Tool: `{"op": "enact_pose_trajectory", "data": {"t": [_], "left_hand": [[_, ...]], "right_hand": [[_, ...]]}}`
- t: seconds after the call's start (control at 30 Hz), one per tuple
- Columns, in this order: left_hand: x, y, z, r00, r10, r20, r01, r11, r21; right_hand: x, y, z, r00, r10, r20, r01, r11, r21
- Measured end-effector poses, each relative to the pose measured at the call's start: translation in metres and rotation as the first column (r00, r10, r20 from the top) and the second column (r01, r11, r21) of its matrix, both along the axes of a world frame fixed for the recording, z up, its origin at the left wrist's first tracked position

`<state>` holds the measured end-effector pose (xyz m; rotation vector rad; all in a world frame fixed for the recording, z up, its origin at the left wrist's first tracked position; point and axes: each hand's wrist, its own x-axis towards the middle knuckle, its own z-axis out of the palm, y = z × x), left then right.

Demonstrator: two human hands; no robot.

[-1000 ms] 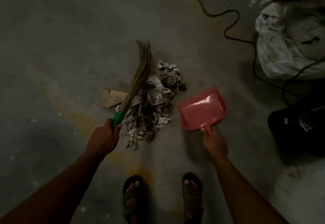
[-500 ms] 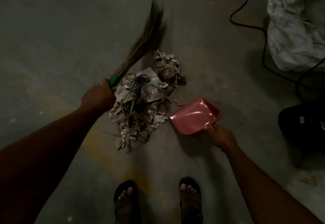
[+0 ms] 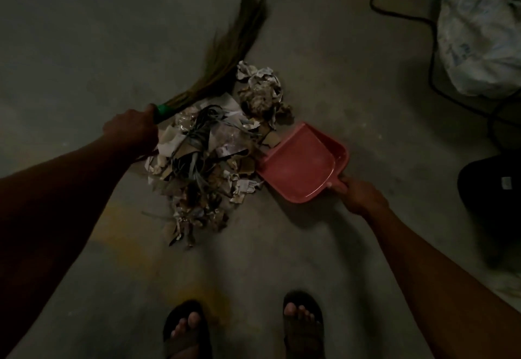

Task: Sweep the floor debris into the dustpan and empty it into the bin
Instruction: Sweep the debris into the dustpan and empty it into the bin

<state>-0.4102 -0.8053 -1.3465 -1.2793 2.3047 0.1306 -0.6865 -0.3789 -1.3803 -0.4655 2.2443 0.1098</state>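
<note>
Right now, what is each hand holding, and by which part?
The left hand holds the broom by its green handle end; the right hand holds the pink dustpan by its handle.

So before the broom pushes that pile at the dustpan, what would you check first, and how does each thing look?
1. Left hand has a grip on the broom: ok.
2. Right hand holds the dustpan by its handle: ok.
3. Dustpan mouth faces the pile and touches its edge: ok.
4. Dustpan lip flat on the floor: cannot tell.
5. Bristles behind the pile, on the side away from the dustpan: not ok, they are raised and blurred at the far left.
6. Cable away from the sweep path: ok.
</note>
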Motion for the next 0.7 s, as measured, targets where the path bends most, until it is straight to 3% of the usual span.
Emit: {"op": "enact_pose_trajectory", "data": {"t": [0.2, 0.33, 0.5, 0.7], "left_hand": [[0.044, -0.037, -0.077, 0.984, -0.176, 0.037, 0.178, 0.98, -0.084], [0.033, 0.004, -0.027, 0.971, -0.238, 0.02, 0.239, 0.97, -0.048], [0.039, 0.028, -0.018, 0.962, -0.271, 0.025, 0.271, 0.963, 0.009], [0.056, 0.064, -0.007, 0.962, -0.272, 0.01, 0.27, 0.957, 0.105]], "right_hand": [[-0.034, -0.011, -0.024, 0.998, 0.064, -0.019, -0.063, 0.998, 0.017], [-0.032, -0.037, -0.013, 0.995, 0.074, -0.065, -0.073, 0.997, 0.018], [-0.03, -0.046, 0.001, 0.987, 0.093, -0.129, -0.09, 0.996, 0.025], [-0.014, -0.029, 0.005, 0.995, 0.048, -0.089, -0.056, 0.994, -0.092]]}}
